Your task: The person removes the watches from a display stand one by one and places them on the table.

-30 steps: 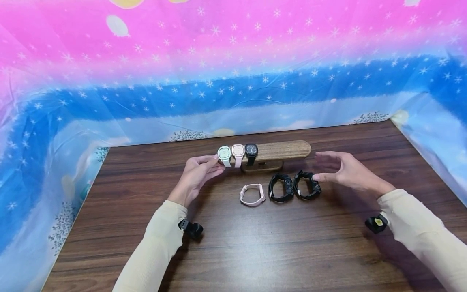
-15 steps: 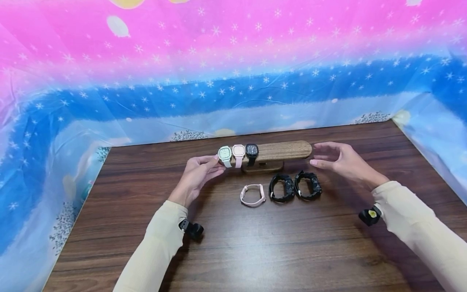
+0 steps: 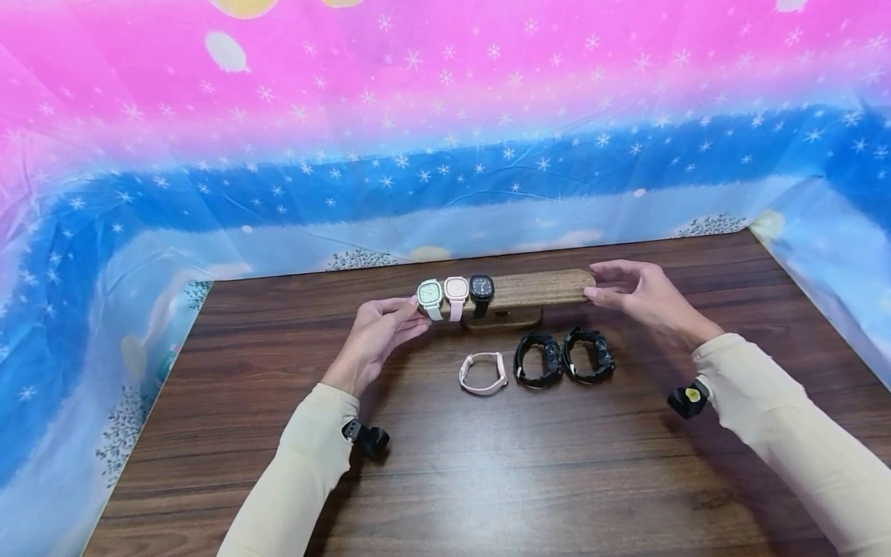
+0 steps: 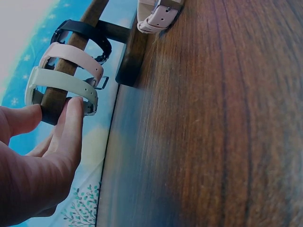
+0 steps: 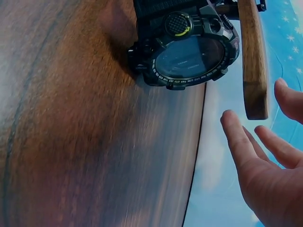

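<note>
A wooden watch stand (image 3: 543, 288) with a long bar carries a mint-green watch (image 3: 429, 293), a pink watch (image 3: 455, 288) and a black watch (image 3: 481, 287), side by side on its left part. My left hand (image 3: 376, 329) pinches the bar's left end between thumb and fingers, beside the green watch. At the bar's right end, my right hand (image 3: 650, 298) has thumb and fingers spread around the tip. The right wrist view shows a gap between these fingers and the wood.
In front of the stand, a pale pink watch (image 3: 503, 374) and two chunky black watches (image 3: 551, 360) rest on the brown wooden table (image 3: 529, 472), straps closed into loops. A pink and blue snowflake-printed cloth (image 3: 445, 166) hangs behind the table's back edge and at both sides.
My right hand has moved left and away from me, from beside the rightmost black watch to the stand's right end. The left hand has stayed at the left end.
</note>
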`<state>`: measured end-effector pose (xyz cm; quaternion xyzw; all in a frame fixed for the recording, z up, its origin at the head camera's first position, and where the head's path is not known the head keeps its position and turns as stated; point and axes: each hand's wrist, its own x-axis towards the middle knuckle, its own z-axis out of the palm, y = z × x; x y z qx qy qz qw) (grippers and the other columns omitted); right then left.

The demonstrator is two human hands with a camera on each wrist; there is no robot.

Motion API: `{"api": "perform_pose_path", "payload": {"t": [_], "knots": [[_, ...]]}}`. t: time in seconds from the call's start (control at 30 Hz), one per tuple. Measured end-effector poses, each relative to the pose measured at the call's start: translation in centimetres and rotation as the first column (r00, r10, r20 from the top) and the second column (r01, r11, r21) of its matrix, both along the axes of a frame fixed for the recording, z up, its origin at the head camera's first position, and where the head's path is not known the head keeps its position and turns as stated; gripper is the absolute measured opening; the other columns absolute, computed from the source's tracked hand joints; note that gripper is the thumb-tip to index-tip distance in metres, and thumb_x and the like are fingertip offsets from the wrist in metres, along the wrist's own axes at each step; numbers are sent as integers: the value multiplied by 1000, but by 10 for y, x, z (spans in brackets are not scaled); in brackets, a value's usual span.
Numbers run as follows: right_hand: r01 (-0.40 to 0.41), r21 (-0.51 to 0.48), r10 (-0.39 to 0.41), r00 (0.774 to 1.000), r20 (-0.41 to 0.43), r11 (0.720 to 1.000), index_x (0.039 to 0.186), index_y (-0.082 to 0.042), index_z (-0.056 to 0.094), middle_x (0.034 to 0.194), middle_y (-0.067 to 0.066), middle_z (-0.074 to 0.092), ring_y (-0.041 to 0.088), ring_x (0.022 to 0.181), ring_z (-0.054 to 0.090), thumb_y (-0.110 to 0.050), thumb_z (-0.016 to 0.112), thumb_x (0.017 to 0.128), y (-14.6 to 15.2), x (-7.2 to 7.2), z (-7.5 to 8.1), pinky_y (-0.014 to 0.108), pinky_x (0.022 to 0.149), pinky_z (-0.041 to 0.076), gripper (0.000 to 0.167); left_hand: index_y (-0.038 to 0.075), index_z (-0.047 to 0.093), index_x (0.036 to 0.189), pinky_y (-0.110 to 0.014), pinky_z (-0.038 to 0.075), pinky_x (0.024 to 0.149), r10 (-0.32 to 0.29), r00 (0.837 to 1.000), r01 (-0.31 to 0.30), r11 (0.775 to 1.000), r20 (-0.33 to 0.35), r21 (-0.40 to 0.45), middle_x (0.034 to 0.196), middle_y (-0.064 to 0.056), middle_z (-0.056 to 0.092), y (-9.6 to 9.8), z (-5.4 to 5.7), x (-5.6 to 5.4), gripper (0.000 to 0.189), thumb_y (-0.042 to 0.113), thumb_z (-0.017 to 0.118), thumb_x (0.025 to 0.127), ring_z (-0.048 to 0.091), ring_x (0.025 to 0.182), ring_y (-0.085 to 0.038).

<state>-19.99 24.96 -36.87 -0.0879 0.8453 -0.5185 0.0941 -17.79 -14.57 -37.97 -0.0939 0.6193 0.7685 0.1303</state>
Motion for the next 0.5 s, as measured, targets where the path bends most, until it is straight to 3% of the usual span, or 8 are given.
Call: {"api": "perform_pose_path", "payload": {"t": [0.27,0.5], "knots": [[19,-170,-12,999,44,985,144,9,46,136,30,52,10,95,72,-10,72,95,-7,-3,-3,35,93,56,59,-14,53,135,-33,57,93,-2,1000,2,1000,4,-8,104,-16,67,0,-1,0,38,8,57,104,72,93,-23],[19,-108,-17,1000,17,994,142,7,50,130,30,58,21,98,73,-13,73,96,-10,-4,-1,40,91,57,55,-12,54,134,-33,58,91,3,1000,-3,1000,3,-2,101,-16,68,0,0,0,37,9,57,104,72,91,-22]]}}
